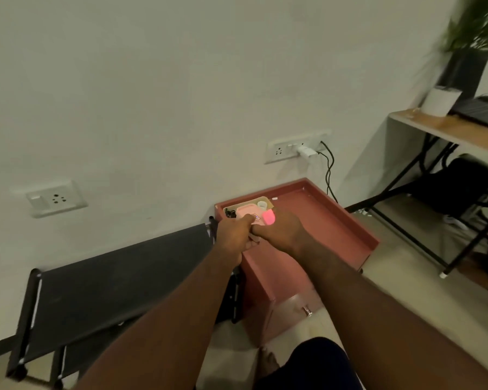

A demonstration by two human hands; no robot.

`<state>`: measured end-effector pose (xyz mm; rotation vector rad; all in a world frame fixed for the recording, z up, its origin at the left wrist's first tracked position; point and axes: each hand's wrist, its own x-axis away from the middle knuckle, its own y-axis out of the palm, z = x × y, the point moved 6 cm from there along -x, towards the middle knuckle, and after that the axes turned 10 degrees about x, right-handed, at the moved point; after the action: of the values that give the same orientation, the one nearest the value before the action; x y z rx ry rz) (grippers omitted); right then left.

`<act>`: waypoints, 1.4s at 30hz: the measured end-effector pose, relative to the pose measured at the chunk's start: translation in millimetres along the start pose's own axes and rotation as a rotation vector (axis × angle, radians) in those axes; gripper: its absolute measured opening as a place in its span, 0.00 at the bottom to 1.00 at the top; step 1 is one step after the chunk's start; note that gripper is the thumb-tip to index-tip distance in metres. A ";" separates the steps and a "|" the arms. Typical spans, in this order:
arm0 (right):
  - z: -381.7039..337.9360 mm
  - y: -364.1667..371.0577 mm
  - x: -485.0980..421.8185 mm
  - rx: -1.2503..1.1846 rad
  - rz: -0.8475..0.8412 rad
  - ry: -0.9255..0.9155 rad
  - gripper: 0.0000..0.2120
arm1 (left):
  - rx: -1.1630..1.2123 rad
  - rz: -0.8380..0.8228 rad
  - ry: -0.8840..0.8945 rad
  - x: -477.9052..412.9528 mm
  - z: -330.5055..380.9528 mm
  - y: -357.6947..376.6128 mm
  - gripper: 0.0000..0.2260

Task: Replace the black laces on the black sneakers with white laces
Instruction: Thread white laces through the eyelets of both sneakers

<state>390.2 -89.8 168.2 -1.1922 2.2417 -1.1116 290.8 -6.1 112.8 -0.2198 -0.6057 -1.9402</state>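
Your left hand (233, 239) and right hand (281, 230) meet knuckle to knuckle at the middle of the frame. The left hand's fingers are curled round a small pale item (253, 238) that shows only as a sliver between the two hands. The right hand's fingers fold down over the same spot, but its back hides them, so I cannot tell whether it grips anything. Whether that sliver is a white lace is too small to say.

Just behind your hands a shallow beige tray (269, 202) sits at the upper-left corner of a salmon-red metal cabinet (335, 220). It holds a pale pink box (243, 211), a bright pink rounded piece (268, 218) and a dark tangle (230, 213). To the lower left stands a black fabric shoe rack (119, 277). The black sneakers are nowhere in view.

You look to be fetching supplies. Draw the item clear of the tray with one hand and steady the tray with the other so nothing tips out. Check that you have both laces before turning to find the shoes.
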 end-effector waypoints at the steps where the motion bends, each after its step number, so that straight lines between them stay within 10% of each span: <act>1: 0.9 -1.4 -4.7 -0.009 0.010 0.016 0.09 | 0.014 -0.020 -0.012 -4.3 -1.4 2.3 0.12; 20: 49.0 101.1 -93.0 0.025 -0.010 0.159 0.20 | -0.085 -0.053 -0.038 -131.1 -43.4 -40.4 0.15; 29: 102.2 89.7 -186.4 0.021 0.059 0.252 0.31 | -1.248 -0.250 0.616 -194.8 -38.8 -20.9 0.21; 42: 123.4 132.3 -230.8 0.425 -0.047 0.181 0.32 | -1.590 -0.325 0.595 -231.0 -85.6 -16.6 0.25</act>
<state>530.3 84.7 -21.5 -1.0020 1.9627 -1.6693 387.4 140.4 -60.8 -0.4865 1.4507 -2.2100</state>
